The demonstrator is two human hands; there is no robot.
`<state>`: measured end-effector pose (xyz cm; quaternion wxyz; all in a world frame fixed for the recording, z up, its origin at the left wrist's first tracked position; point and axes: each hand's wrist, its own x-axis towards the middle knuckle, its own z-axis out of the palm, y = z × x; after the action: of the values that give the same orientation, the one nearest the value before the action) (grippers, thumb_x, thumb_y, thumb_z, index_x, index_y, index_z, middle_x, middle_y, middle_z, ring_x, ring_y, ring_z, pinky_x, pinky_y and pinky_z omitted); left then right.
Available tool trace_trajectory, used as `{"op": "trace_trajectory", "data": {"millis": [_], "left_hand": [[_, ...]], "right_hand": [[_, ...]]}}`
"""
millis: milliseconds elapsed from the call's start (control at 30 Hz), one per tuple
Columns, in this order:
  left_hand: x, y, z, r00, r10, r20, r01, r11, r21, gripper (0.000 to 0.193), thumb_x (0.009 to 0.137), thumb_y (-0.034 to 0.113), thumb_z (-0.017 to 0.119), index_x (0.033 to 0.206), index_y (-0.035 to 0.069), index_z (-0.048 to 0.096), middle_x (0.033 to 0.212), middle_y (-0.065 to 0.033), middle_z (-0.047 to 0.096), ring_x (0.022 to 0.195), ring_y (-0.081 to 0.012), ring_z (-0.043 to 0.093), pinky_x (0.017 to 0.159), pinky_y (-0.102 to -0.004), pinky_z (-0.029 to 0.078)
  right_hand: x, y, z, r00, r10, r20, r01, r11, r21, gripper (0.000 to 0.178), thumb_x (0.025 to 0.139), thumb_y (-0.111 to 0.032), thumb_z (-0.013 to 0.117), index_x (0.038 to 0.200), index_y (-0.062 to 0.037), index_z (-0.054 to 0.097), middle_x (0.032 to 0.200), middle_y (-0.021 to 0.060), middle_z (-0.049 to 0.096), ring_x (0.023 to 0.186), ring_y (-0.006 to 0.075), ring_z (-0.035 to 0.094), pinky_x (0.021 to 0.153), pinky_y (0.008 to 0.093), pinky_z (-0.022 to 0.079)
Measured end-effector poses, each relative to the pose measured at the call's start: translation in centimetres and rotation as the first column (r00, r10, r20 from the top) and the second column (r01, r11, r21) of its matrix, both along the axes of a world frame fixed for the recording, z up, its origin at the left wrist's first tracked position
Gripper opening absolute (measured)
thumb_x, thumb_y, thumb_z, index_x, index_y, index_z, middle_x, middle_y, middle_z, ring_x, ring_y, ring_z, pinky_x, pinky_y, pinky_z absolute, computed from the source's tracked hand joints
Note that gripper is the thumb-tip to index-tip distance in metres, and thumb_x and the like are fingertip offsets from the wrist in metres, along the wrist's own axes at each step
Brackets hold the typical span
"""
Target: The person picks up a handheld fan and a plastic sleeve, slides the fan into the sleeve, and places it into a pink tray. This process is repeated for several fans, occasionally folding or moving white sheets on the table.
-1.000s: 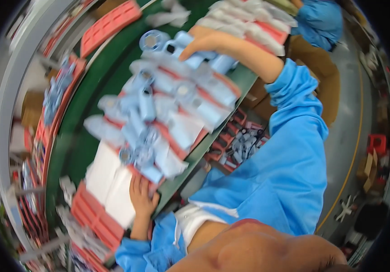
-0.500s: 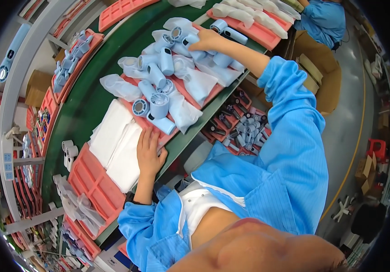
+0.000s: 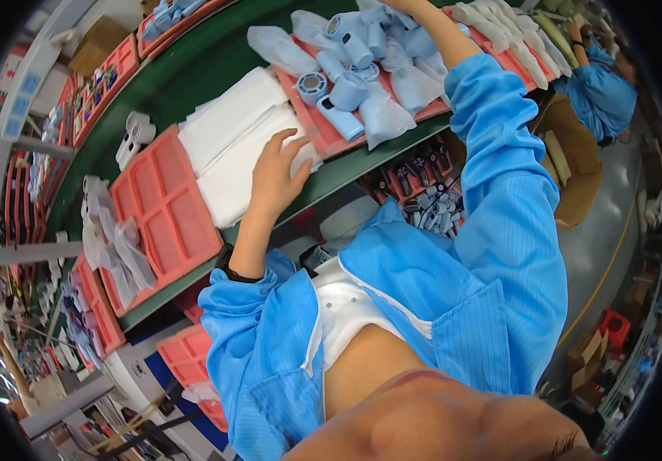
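At the picture's top edge, my right hand [image 3: 409, 6] is mostly cut off, beside a heap of light-blue handheld fans [image 3: 349, 92]; its fingers do not show. Some of those fans sit in frosted plastic bags [image 3: 386, 119], others lie bare on a pink tray [image 3: 308, 115]. My left hand [image 3: 276, 175] hovers at the near edge of a stack of thin white sheets or bags [image 3: 227, 142], its fingers apart and nothing in them. Left of the stack lies a pink compartment tray [image 3: 163, 203], with crumpled frosted bags [image 3: 119, 250] on its left end.
Under the green bench [image 3: 377, 163], a shelf holds trays of dark and pale-blue parts [image 3: 432, 207]. Two white cylindrical pieces [image 3: 136, 138] stand behind the compartment tray. On the right are a large cardboard box [image 3: 577, 177] and a co-worker in blue [image 3: 600, 96].
The view has shifted, so the bench sits higher in it. My left hand has lifted from the tray edge to the white stack. My right hand has reached farther out, mostly leaving the picture.
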<state>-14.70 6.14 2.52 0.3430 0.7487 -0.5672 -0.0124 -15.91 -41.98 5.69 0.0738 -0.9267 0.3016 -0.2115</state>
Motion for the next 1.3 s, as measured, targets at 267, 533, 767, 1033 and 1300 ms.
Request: {"op": "trace_trajectory", "data": {"millis": [267, 533, 767, 1033, 1300], "left_hand": [[3.8, 2.4, -3.0, 0.927, 0.374, 0.008, -0.373, 0.923, 0.093, 0.024, 0.079, 0.021, 0.068, 0.099, 0.008, 0.063, 0.097, -0.0134, 0.059, 0.093, -0.0326, 0.058, 0.075, -0.0403, 0.048], [4.0, -0.2, -4.1, 0.919, 0.384, 0.086, -0.393, 0.911, 0.128, 0.031, 0.073, 0.031, 0.073, 0.092, 0.009, 0.063, 0.088, -0.0126, 0.058, 0.084, -0.0298, 0.058, 0.07, -0.0398, 0.048], [4.1, -1.8, -5.8, 0.93, 0.364, 0.049, -0.362, 0.931, -0.038, 0.024, 0.074, 0.032, 0.072, 0.085, 0.013, 0.066, 0.083, -0.0082, 0.06, 0.081, -0.028, 0.06, 0.066, -0.0389, 0.047], [4.8, -2.3, -7.0, 0.923, 0.375, 0.085, -0.362, 0.922, -0.142, 0.019, 0.078, 0.033, 0.067, 0.084, 0.015, 0.068, 0.078, -0.005, 0.062, 0.076, -0.0252, 0.061, 0.063, -0.0373, 0.047], [4.2, -3.6, -6.3, 0.934, 0.338, 0.112, -0.316, 0.932, -0.178, 0.019, 0.08, 0.029, 0.063, 0.083, 0.011, 0.068, 0.08, -0.0097, 0.061, 0.076, -0.0293, 0.06, 0.066, -0.0396, 0.047]], "right_hand": [[2.7, 4.2, 0.9, 0.995, -0.06, -0.076, 0.044, 0.978, -0.202, 0.044, 0.083, -0.037, 0.055, 0.114, -0.0068, 0.063, 0.1, 0.0247, 0.062, 0.094, 0.0378, 0.061, 0.08, 0.0458, 0.049], [-0.8, 11.7, 3.9, 0.966, 0.002, -0.259, -0.068, 0.967, -0.244, 0.055, 0.081, -0.03, 0.059, 0.131, -0.0087, 0.048, 0.102, 0.0223, 0.061, 0.093, 0.0377, 0.06, 0.082, 0.0453, 0.048], [-6.1, 16.6, 4.8, 0.97, 0.226, -0.091, -0.243, 0.907, -0.344, 0.052, 0.083, -0.029, 0.058, 0.129, -0.007, 0.048, 0.103, 0.0226, 0.06, 0.097, 0.0396, 0.058, 0.084, 0.045, 0.047], [-8.4, 13.1, -2.5, 0.928, 0.188, 0.32, -0.096, 0.954, -0.283, 0.034, 0.089, -0.023, 0.053, 0.116, -0.002, 0.056, 0.102, 0.0225, 0.061, 0.098, 0.0397, 0.057, 0.085, 0.0441, 0.045], [-12.6, 14.4, -2.4, 0.771, 0.221, 0.597, -0.078, 0.964, -0.256, 0.029, 0.089, -0.021, 0.056, 0.109, -0.0001, 0.059, 0.096, 0.0182, 0.062, 0.094, 0.0321, 0.06, 0.082, 0.0374, 0.046]]}}
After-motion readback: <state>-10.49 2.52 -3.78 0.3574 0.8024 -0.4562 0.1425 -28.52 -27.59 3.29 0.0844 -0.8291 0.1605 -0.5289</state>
